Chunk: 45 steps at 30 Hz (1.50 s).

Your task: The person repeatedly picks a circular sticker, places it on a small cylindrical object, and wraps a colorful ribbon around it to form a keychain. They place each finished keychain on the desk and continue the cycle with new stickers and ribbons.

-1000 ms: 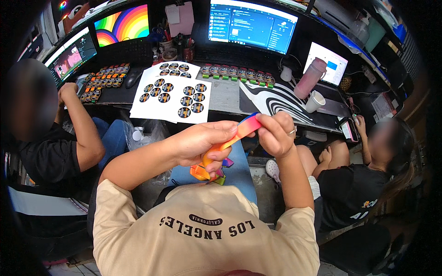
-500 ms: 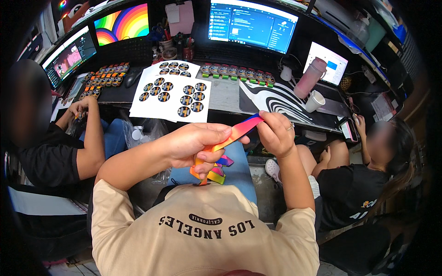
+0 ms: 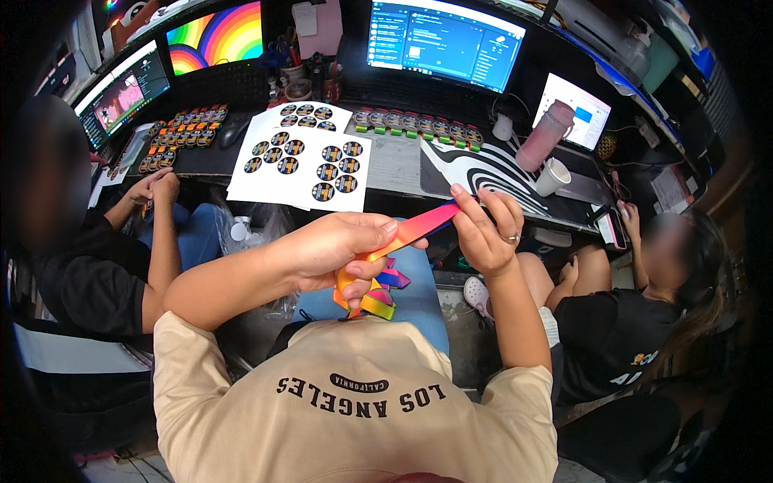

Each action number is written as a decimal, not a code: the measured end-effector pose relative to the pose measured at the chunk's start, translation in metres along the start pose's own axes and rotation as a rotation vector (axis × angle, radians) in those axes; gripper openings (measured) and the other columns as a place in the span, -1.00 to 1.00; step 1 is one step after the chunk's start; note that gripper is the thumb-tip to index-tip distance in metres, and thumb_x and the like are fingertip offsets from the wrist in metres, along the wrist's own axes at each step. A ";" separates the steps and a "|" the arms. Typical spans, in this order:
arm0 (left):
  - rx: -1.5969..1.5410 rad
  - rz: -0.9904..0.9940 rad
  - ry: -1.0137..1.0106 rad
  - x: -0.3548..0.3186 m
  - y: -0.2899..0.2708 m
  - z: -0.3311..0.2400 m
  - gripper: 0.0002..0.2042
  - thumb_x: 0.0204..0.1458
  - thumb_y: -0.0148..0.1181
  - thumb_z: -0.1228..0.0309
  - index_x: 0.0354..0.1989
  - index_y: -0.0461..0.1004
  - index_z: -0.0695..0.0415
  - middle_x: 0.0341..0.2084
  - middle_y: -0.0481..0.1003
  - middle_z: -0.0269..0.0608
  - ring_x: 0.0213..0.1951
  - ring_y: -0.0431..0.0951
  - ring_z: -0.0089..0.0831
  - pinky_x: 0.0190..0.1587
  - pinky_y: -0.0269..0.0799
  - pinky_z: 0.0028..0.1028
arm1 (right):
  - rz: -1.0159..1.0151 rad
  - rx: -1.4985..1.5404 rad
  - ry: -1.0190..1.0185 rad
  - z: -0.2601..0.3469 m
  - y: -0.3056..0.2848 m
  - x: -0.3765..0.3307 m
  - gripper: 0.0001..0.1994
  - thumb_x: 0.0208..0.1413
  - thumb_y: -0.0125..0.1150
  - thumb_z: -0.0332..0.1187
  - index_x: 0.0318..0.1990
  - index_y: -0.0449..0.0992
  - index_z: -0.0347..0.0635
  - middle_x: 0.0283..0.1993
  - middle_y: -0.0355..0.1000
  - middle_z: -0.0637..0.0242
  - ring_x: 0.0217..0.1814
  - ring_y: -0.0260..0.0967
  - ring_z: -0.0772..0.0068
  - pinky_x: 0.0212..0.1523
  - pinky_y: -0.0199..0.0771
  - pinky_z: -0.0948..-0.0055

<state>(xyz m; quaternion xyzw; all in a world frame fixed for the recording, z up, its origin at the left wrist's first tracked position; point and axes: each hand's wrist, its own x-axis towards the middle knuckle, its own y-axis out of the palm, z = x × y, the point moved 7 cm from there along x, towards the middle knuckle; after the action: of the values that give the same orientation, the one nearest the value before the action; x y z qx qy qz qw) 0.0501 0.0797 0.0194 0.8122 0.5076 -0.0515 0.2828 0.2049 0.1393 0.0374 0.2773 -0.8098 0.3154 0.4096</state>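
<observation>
Left hand (image 3: pixel 342 249) and right hand (image 3: pixel 483 229) pinch a rainbow strip (image 3: pixel 415 229) stretched between them above the desk (image 3: pixel 403 165).

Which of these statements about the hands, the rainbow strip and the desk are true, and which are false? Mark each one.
1. Both hands hold the rainbow strip. True.
2. The left hand is empty. False: it grips the strip and a coloured bundle.
3. The right hand wears a ring. True.
4. The sticker sheets lie on the floor. False: they lie on the desk.
5. The pink bottle lies flat. False: it stands, beside a white cup.
</observation>
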 end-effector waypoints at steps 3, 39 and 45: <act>0.015 -0.052 -0.020 0.000 -0.005 0.002 -0.54 0.32 -0.28 0.12 0.14 0.29 0.24 -0.81 0.11 -0.49 -0.82 0.22 -0.61 -0.67 0.43 -0.56 | -0.062 0.050 -0.009 0.000 0.001 -0.009 -0.93 -0.04 0.22 -0.43 -0.36 0.51 -0.10 -0.14 0.54 0.29 -0.09 0.32 0.36 -0.13 0.42 0.36; -0.017 -0.035 -0.073 0.008 -0.023 0.020 -0.56 0.31 -0.23 0.15 0.13 0.30 0.25 -0.80 0.15 -0.44 -0.79 0.29 -0.58 -0.62 0.48 -0.50 | 0.050 0.220 0.031 -0.007 0.014 -0.033 -0.82 -0.13 0.19 -0.50 -0.29 0.52 -0.22 -0.11 0.54 0.19 -0.26 0.37 0.33 -0.25 0.45 0.41; 0.043 -0.056 -0.072 0.007 -0.025 0.022 -0.60 0.30 -0.19 0.12 -0.04 0.35 0.27 -0.79 0.16 -0.42 -0.77 0.30 -0.56 -0.60 0.43 -0.50 | 0.018 0.244 0.140 -0.012 0.012 -0.026 -0.75 -0.17 0.20 -0.59 -0.24 0.57 -0.24 -0.14 0.55 0.19 -0.32 0.40 0.30 -0.27 0.46 0.43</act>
<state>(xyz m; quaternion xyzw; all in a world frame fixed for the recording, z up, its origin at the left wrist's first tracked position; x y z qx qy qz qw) 0.0370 0.0823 -0.0115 0.8011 0.5186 -0.0993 0.2817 0.2154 0.1603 0.0178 0.2951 -0.7375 0.4338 0.4253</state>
